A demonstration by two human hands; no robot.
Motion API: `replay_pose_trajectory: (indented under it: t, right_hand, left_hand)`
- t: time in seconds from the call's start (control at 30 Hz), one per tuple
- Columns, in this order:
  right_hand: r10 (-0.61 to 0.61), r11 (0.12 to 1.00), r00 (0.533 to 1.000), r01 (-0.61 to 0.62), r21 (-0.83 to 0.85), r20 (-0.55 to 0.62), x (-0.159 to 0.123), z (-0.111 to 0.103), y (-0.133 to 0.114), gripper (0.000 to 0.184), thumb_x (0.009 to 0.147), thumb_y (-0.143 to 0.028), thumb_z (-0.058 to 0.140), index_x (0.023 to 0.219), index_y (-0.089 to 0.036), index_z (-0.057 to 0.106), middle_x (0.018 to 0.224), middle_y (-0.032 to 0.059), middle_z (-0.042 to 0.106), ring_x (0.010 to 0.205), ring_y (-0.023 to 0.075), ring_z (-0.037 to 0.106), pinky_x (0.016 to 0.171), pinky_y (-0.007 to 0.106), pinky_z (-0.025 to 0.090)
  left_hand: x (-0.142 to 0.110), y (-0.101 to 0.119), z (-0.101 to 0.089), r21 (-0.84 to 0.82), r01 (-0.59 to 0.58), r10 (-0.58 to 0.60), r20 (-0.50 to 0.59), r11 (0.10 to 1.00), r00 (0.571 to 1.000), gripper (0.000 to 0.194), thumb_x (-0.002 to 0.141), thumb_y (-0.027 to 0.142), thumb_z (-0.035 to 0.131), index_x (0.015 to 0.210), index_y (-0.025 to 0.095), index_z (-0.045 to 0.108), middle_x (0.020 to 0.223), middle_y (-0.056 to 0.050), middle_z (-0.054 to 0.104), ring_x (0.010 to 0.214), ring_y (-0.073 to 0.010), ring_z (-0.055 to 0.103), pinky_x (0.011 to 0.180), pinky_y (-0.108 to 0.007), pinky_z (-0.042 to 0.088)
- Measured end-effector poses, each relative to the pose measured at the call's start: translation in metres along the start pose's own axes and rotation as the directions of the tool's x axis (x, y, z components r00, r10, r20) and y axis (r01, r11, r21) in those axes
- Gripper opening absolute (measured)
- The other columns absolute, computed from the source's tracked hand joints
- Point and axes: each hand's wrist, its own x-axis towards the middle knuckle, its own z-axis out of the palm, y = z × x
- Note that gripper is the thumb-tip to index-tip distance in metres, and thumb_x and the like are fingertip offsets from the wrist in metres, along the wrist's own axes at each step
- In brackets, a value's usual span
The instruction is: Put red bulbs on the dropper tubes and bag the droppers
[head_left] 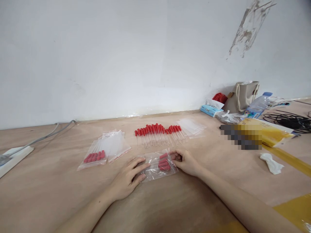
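Note:
A clear zip bag (152,168) lies on the table in front of me. Inside it are several droppers with red rubber bulbs (164,163), the bulbs toward the bag's right end. My left hand (128,178) rests with fingers spread on the bag's left part. At the right edge, my right hand (187,162) has thumb and fingers closed on the bag's end. Just behind lies a row of loose droppers (157,129), red bulbs pointing to the wall and clear stems toward me. To the left, another bag (93,158) holds several red-bulbed droppers.
Stacked zip bags (114,147) lie beside the filled one, with more flat bags (191,127) right of the dropper row. Farther right are a tissue pack (210,110), a cloth bag (240,97), a plastic bottle (259,105), black cable (289,119) and a crumpled tissue (271,163).

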Motion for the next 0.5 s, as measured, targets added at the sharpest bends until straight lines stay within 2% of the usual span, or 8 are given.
replay_pose_trajectory:
  t: [0.07,0.2,0.37,0.43,0.5]
  right_hand:
    - [0.026,0.999,1.0,-0.026,-0.037,0.011,-0.0001,0.0,-0.0016,0.029,0.069,-0.016,0.053,0.097,-0.02,0.064,0.063,-0.002,0.061,0.053,0.0092,0.051,0.055,0.021,0.041]
    - [0.033,0.982,0.999,-0.037,-0.187,-0.023,-0.002,0.0006,-0.006,0.034,0.07,-0.013,0.048,0.098,-0.024,0.065,0.062,-0.0031,0.061,0.054,0.0096,0.05,0.064,0.025,0.04]
    - [0.011,0.934,0.997,-0.035,-0.356,-0.071,-0.0065,0.0051,-0.0049,0.036,0.072,-0.013,0.046,0.096,-0.031,0.065,0.078,0.0,0.065,0.077,0.0167,0.054,0.08,0.036,0.034]
    - [0.007,0.926,0.997,-0.037,-0.375,-0.081,-0.0059,0.0049,-0.0022,0.032,0.074,-0.014,0.045,0.092,-0.029,0.067,0.079,0.0009,0.064,0.081,0.0178,0.054,0.082,0.037,0.033]
    - [0.037,0.936,0.992,-0.078,-0.343,-0.123,-0.0008,0.002,0.001,0.026,0.074,-0.018,0.045,0.086,-0.024,0.067,0.074,0.001,0.064,0.072,0.0158,0.055,0.076,0.033,0.037]
  left_hand:
    - [0.0003,0.0005,-0.0003,-0.007,0.004,-0.004,-0.003,1.0,1.0,0.036,0.089,0.03,0.038,0.124,0.032,0.044,0.13,-0.002,0.042,0.118,-0.0214,0.039,0.095,-0.04,0.038]
    - [0.0,0.0006,-0.0002,-0.011,0.02,-0.02,-0.001,1.0,1.0,0.036,0.088,0.031,0.038,0.124,0.032,0.043,0.13,-0.002,0.042,0.118,-0.0215,0.038,0.096,-0.04,0.037]
    - [-0.0006,-0.0008,0.0014,-0.025,0.013,-0.013,-0.009,1.0,1.0,0.036,0.089,0.032,0.038,0.125,0.031,0.042,0.131,-0.002,0.041,0.119,-0.0207,0.038,0.097,-0.04,0.036]
    - [-0.0005,-0.0009,0.0015,-0.027,0.022,-0.022,-0.008,0.999,1.0,0.037,0.089,0.032,0.037,0.125,0.031,0.042,0.131,-0.002,0.04,0.119,-0.0208,0.038,0.098,-0.04,0.034]
    - [-0.0003,-0.0005,0.0012,-0.03,0.035,-0.035,-0.004,0.999,0.999,0.038,0.089,0.032,0.038,0.126,0.03,0.04,0.132,-0.002,0.04,0.12,-0.0207,0.037,0.099,-0.04,0.034]
